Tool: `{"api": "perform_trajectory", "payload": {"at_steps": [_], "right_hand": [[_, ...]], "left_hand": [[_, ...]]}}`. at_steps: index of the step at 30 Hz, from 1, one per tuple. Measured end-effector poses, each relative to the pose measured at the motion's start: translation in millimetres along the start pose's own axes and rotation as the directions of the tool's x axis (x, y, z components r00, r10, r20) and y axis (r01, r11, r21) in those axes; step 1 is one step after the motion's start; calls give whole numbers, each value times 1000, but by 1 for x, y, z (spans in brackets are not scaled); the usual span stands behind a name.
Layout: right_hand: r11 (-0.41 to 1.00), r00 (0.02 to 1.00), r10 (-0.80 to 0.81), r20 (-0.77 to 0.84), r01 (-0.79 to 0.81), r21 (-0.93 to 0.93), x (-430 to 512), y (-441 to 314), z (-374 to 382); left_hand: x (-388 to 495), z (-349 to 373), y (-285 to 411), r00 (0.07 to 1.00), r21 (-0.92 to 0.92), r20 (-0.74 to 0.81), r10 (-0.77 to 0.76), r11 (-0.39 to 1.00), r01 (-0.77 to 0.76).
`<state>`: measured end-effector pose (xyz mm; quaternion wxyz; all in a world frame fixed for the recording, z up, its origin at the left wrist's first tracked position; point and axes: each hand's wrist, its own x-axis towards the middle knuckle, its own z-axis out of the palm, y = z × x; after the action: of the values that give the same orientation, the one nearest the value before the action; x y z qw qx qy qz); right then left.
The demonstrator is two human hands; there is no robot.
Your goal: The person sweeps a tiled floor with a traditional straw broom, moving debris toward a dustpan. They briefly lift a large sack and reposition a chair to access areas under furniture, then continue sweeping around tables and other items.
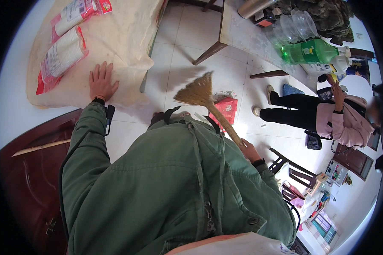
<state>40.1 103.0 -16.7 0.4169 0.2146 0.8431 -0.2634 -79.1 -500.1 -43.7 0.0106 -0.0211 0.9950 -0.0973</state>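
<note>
My right hand (250, 151) grips the handle of a straw broom (200, 92). The broom's fanned bristles point away from me, above the tiled floor; whether they touch it I cannot tell. A red bag (226, 110) lies on the floor, partly behind the broom handle, with grey debris (225, 95) at its far edge. My left hand (102, 81) rests flat, fingers apart, on a cream cloth cover (127, 41) over a piece of furniture. Close to that hand lie two plastic-wrapped stacks of paper cups (62, 56).
A table (239, 35) at upper right bears a green drink bottle (309, 51), clear plastic containers and a metal flask. Beyond its corner stands another person (341, 111), holding something dark. A wooden chair (293, 172) is to my right, a dark red door (35, 178) to my left.
</note>
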Motion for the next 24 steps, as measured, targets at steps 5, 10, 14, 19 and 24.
{"api": "perform_trajectory", "payload": {"at_steps": [5, 10, 14, 19, 24], "right_hand": [[897, 949, -311, 50, 310, -315, 39, -39, 12], [798, 897, -431, 96, 429, -424, 87, -79, 46], [914, 925, -346, 161, 370, -165, 118, -83, 69], [975, 971, -192, 141, 205, -90, 112, -15, 72], [999, 995, -8, 101, 12, -40, 85, 73, 66]], "left_hand": [[1, 2, 0, 999, -16, -43, 13, 1000, -14], [1, 4, -1, 997, -22, -70, 24, 999, -25], [2, 4, -1, 998, -11, -60, 22, 1000, -22], [1, 3, 0, 998, -12, -57, 21, 1000, -22], [2, 4, 0, 998, -30, -67, 22, 999, -24]]}}
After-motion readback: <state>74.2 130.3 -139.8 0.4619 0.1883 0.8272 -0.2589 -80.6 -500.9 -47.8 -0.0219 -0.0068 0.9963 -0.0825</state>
